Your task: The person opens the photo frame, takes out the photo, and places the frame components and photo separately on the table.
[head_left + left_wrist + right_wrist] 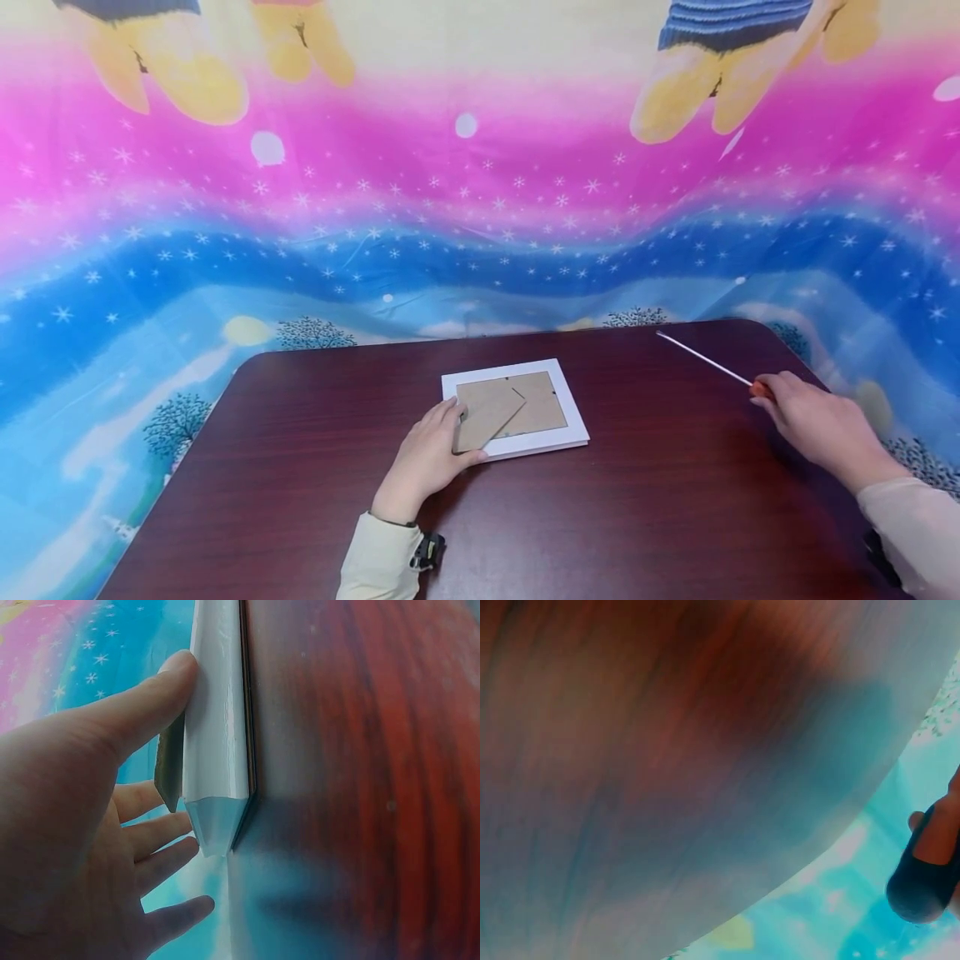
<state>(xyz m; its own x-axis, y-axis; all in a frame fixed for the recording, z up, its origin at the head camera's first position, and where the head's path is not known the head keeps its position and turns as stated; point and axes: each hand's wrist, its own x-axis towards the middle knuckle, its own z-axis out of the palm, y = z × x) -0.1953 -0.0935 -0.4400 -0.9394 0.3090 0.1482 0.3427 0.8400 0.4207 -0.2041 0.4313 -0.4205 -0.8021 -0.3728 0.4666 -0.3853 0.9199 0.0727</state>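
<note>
A white picture frame [573, 417] lies face down on the table, its brown backing board [551, 404] and angled stand flap [487, 417] showing. My left hand [427, 450] holds the frame's near left corner, thumb along the near edge and fingers at the left side. In the left wrist view the thumb rests against the frame's white edge [217, 712], with the fingers spread beyond it. Out to the right, my right hand [813, 421] grips a screwdriver [708, 361] by its handle, the long shaft pointing far left. The right wrist view shows its black and orange handle end [922, 889].
The dark reddish-brown table [637, 517] has rounded far corners. Behind it and along its sides hangs a colourful printed cloth [465, 200]. The right hand is close to the table's right edge.
</note>
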